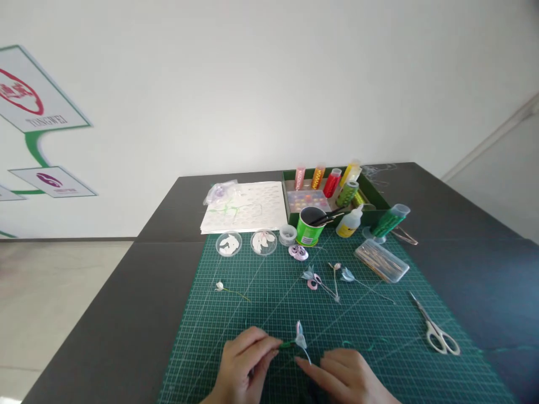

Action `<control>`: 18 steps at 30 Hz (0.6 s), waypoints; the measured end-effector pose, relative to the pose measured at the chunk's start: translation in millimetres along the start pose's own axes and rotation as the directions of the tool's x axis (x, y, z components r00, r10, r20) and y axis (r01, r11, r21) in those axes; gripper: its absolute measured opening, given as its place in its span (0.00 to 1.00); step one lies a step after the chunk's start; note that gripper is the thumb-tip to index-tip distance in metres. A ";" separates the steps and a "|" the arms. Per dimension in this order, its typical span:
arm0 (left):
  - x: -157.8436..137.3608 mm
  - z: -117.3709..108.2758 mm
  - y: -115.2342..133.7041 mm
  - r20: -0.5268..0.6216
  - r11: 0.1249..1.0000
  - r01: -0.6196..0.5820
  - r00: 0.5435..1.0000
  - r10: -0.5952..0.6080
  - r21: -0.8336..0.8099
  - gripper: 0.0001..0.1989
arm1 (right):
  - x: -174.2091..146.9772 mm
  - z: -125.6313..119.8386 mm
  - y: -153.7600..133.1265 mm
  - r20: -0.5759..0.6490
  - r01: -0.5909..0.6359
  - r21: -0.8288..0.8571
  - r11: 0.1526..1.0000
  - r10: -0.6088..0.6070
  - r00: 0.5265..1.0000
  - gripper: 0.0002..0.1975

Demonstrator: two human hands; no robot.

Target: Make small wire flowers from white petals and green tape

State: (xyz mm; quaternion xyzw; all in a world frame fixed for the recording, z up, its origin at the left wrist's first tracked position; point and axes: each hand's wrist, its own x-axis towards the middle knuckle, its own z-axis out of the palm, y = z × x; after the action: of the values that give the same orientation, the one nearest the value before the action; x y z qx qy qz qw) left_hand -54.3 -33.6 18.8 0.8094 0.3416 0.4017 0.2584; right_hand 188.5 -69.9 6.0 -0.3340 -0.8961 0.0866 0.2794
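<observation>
Near the front of the mat, my left hand [248,362] pinches the green stem of a small pale blue flower [300,338] between thumb and fingertips. The flower head points away from that hand, and a thin pale strand hangs down from it. Beside it is my right hand [343,373], its fingers curled and its forefinger reaching toward the strand; whatever it may grip is hidden. A loose green thread [373,343] lies behind the right hand. Farther back rest a white flower on a stem [219,286] and a blue flower on a wire [347,274].
Scissors [433,328] lie on the green cutting mat [261,306] at right. Behind are petal dishes [228,252], a green can [309,234], a glue bottle [349,223], a box of sticks [381,261], a green thread spool [391,220] and a tray [381,201] of spools.
</observation>
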 end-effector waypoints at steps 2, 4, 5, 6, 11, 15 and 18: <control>0.1 -0.3 -3.3 0.007 1.000 0.000 1.000 0.000 0.023 0.15 | 2.5 0.2 -0.4 0.052 0.015 0.014 1.000 -0.016 0.999 0.17; 1.4 -0.7 -6.3 0.002 0.999 0.036 0.999 -0.036 0.035 0.14 | 4.2 -0.9 -2.2 0.101 0.018 0.026 0.999 -0.021 0.995 0.18; 2.8 -0.8 -7.5 -0.005 0.998 0.054 0.999 -0.053 0.033 0.13 | 4.4 -1.9 -3.2 0.122 0.019 0.034 0.999 -0.023 0.992 0.18; 4.6 -0.7 -8.4 -0.017 0.997 0.063 0.998 -0.063 0.034 0.12 | 4.3 -3.1 -4.3 0.142 0.022 0.046 0.999 -0.029 0.989 0.18; 15.8 3.0 -8.3 -0.044 0.994 0.103 0.994 -0.101 0.035 0.10 | 2.1 -7.9 -7.3 0.144 -0.002 0.095 0.995 -0.012 0.990 0.20; 19.2 5.8 -7.9 -0.005 0.997 0.073 0.997 -0.073 0.026 0.11 | 1.7 -10.5 -7.5 0.093 0.003 0.137 0.991 -0.016 0.996 0.21; 18.4 5.9 -7.8 -0.014 0.997 0.051 0.999 -0.051 0.049 0.11 | 1.9 -12.7 -8.8 0.094 0.001 0.169 0.986 -0.018 0.995 0.20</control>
State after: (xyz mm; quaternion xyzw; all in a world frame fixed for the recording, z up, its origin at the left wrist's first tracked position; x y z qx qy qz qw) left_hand -44.0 -15.6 18.9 0.8040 0.3736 0.3915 0.2464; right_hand 189.6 -75.7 20.3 -0.3004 -0.8994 0.1765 0.2639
